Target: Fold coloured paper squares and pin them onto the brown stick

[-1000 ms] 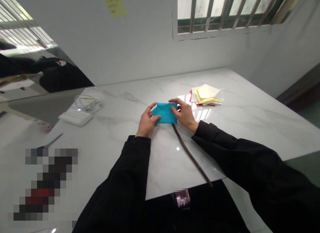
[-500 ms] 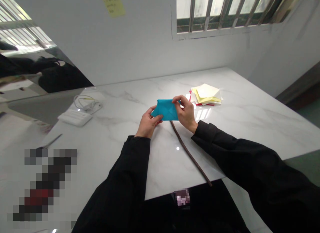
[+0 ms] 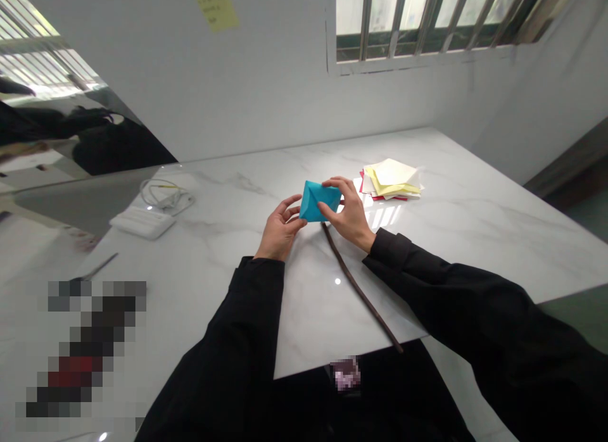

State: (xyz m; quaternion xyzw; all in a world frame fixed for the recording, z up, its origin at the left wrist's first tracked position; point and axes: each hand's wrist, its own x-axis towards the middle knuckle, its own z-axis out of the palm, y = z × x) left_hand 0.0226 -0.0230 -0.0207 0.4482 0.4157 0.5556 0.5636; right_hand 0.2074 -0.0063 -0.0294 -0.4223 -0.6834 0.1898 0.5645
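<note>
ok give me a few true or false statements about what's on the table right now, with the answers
1. The left hand and right hand both hold the folded blue paper. True.
2. The stack of coloured paper lies under the right hand. False: it lies on the marble table beyond the hands, apart from them.
3. A dark brown rod lies on the marble table, running from just below the folded blue paper toward the near edge. True.
4. The white cable is looped around the left wrist. False: it lies on the marble table beside a white flat box, away from the hands.
</note>
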